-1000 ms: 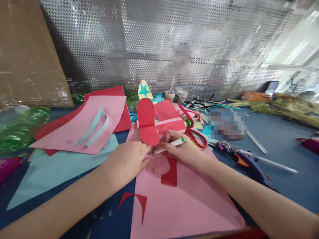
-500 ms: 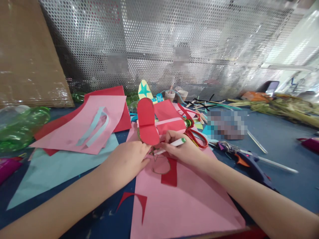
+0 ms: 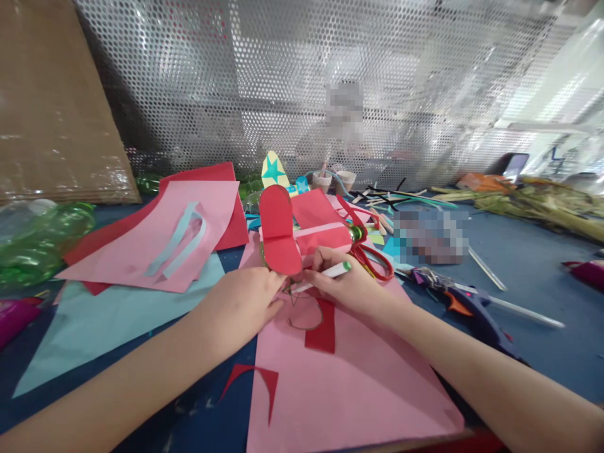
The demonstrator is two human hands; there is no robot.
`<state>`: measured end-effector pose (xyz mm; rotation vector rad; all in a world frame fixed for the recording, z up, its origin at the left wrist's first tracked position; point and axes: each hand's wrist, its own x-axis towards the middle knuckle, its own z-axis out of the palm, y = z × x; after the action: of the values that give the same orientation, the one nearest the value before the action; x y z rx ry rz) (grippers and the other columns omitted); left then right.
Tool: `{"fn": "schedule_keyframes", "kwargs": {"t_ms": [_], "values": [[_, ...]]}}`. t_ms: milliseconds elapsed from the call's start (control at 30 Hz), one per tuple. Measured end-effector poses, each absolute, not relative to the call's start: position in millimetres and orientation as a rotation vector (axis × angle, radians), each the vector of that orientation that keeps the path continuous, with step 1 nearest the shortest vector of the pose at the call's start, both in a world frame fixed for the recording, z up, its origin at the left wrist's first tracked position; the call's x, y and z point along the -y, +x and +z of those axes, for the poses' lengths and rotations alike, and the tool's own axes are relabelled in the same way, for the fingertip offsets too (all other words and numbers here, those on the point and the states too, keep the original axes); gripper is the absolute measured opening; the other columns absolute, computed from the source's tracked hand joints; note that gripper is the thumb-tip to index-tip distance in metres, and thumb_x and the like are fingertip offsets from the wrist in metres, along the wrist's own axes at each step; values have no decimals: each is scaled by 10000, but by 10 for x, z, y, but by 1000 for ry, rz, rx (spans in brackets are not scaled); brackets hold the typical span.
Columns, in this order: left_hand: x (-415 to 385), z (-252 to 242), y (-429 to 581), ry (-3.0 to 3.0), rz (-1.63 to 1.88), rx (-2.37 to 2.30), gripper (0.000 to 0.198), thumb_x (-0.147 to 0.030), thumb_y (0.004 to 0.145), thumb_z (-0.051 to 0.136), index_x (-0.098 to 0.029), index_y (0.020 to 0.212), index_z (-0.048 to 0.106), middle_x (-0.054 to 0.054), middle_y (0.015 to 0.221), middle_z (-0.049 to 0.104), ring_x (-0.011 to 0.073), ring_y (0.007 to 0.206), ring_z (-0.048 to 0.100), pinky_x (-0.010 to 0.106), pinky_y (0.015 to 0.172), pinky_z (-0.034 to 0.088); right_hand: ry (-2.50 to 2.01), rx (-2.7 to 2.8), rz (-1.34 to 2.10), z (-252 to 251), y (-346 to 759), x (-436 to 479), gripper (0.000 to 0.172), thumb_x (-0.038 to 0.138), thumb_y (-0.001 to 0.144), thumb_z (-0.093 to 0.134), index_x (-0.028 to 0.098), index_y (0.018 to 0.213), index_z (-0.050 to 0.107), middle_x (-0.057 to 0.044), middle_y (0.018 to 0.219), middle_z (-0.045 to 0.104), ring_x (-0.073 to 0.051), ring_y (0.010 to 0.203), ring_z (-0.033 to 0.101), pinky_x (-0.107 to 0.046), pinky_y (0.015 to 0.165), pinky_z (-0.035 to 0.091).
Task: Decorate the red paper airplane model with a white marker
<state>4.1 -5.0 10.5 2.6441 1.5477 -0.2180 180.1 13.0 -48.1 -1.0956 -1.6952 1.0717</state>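
Observation:
My right hand (image 3: 346,280) grips a white marker (image 3: 337,270) with a green end, its tip low over pencil-like outlines on a large pink paper sheet (image 3: 358,390). The outlines include a star shape and a curved shape. My left hand (image 3: 252,292) rests on the sheet left of the drawing, thumb and fingers apart, fingertips partly hidden. Just beyond my hands, a folded red paper piece (image 3: 277,220) with rounded ends stands against a bottle wrapped in red and pink paper (image 3: 325,238). A red paper rectangle (image 3: 321,333) lies beside the outlines.
Red-handled scissors (image 3: 372,263) lie right of the bottle, and a blue glue gun (image 3: 476,308) lies farther right. Pink, red and light-blue sheets (image 3: 127,340) and a green plastic bottle (image 3: 51,245) are at left. A red scrap (image 3: 257,374) lies near the front. A perforated silver screen (image 3: 292,75) stands behind.
Almost nothing differs. Both hands and the marker stay in nearly the same place over the drawing.

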Motion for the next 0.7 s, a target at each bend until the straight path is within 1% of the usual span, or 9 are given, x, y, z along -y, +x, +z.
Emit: {"fn": "schedule_keyframes", "kwargs": {"t_ms": [133, 367, 533, 700], "values": [[47, 108, 46, 2629, -229, -1564, 143, -178, 850, 528, -179, 954, 627, 69, 876, 688, 246, 779, 677, 283, 574, 435, -1101, 1698, 1059, -484, 1801, -133, 277, 312, 749, 608, 206, 634, 380, 32, 639, 530, -89, 534, 412, -225, 479, 303], [49, 103, 35, 2664, -198, -1549, 159, -181, 858, 496, -174, 947, 627, 76, 834, 690, 254, 748, 681, 291, 562, 439, -1090, 1703, 1067, -476, 1798, -130, 282, 326, 761, 615, 205, 642, 390, 26, 654, 541, -93, 543, 428, -232, 487, 315], [65, 136, 44, 2646, -205, -1556, 171, -156, 836, 527, -178, 984, 610, 75, 872, 692, 263, 778, 684, 295, 570, 430, -1097, 1726, 1067, -448, 1789, -117, 275, 352, 765, 618, 205, 657, 412, 45, 595, 493, -89, 522, 401, -223, 471, 308], [68, 137, 39, 2642, -183, -1550, 180, -159, 841, 521, -182, 998, 606, 71, 865, 694, 259, 774, 682, 294, 581, 435, -1095, 1731, 1076, -423, 1782, -106, 267, 337, 764, 615, 205, 653, 411, 42, 605, 505, -90, 525, 418, -224, 479, 317]]}}
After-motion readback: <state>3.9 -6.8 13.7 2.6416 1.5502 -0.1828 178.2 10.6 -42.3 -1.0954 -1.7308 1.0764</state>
